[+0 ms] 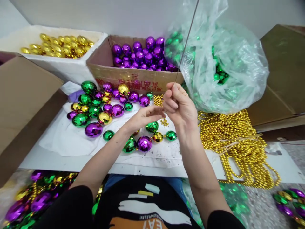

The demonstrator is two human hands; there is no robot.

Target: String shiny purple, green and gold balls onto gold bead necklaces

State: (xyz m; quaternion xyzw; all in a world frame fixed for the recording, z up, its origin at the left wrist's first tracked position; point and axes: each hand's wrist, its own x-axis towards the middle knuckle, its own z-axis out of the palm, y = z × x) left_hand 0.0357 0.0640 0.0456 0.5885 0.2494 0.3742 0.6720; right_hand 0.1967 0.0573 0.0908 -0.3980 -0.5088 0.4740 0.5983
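Note:
My right hand (179, 103) is closed, its thumb and fingers pinching a long thin dark wire (187, 41) that rises to the top edge of the view. Just beside it my left hand (147, 117) has its fingers drawn together, the tips touching or nearly touching the right hand; what they pinch is too fine to make out. Below the hands lies a row of shiny faceted beads, among them a purple bead (144, 143), a green bead (171, 135) and a gold bead (157, 137). Small gold beads (164, 122) lie near the fingertips.
Mixed bead clusters (94, 111) cover the white cloth (57, 140) at left. Behind stand a white box (71, 65) of gold beads, a cardboard box (133, 78) of purple beads and a plastic bag (247, 73) of green ones. Gold bead strands (235, 143) lie at right.

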